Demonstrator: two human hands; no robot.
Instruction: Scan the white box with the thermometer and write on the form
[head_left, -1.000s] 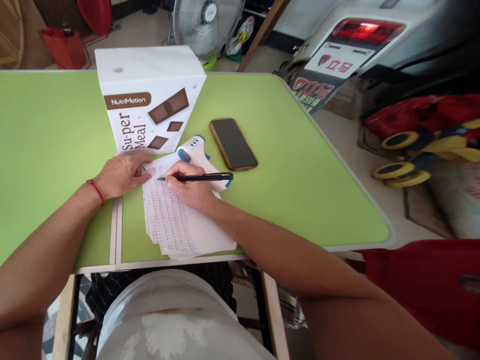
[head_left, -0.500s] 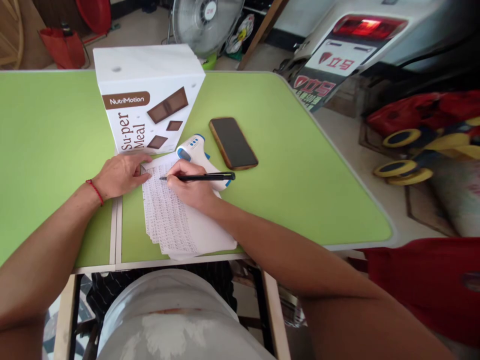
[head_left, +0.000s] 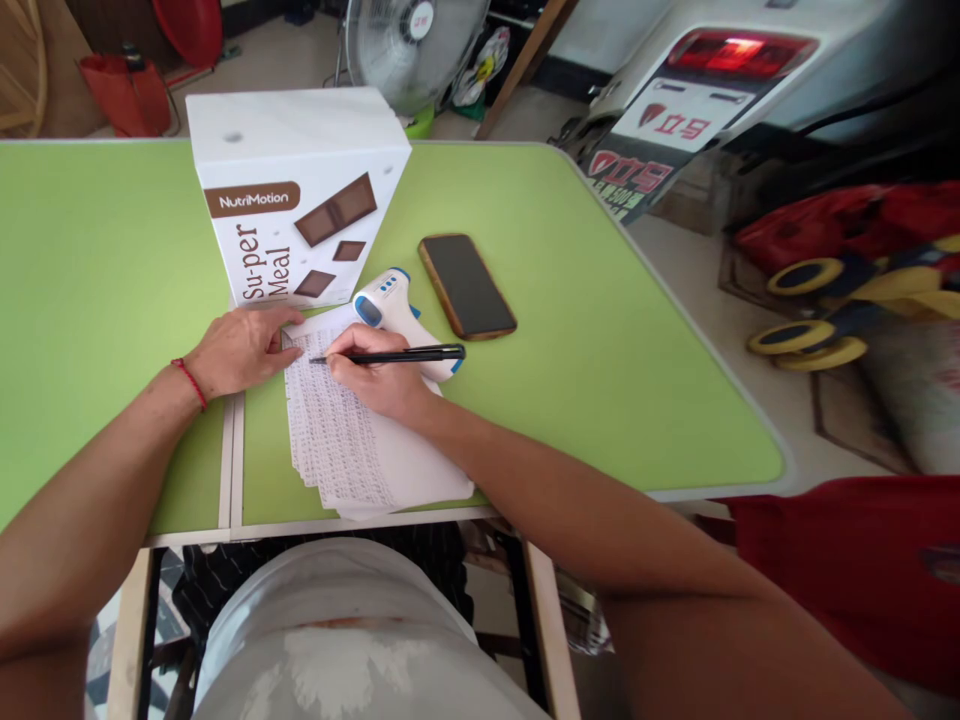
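My right hand (head_left: 379,375) is closed round a black pen (head_left: 420,354), its tip at the upper left of the written sheets. The paper stack (head_left: 345,450) lies fanned on the table, covered in rows of small handwriting, with a blank area on the right. My left hand (head_left: 244,350) rests at the stack's upper left corner, fingers apart, thumb and fingertips on the paper's edge. A red cord circles that wrist. Just beyond my right hand lies a white and blue infrared thermometer (head_left: 390,300), its handle partly hidden by the hand and pen.
A white NutriMotion box (head_left: 315,170) stands behind the papers. To the right lies a smartphone (head_left: 466,285) in a brown case. The green table (head_left: 600,380) has a seam at left. Beyond it are a fan (head_left: 416,45) and a vehicle's rear with a red light (head_left: 739,53).
My right hand and the pen have shifted slightly to the left over the paper. The left hand, box, thermometer and phone stay where they were.
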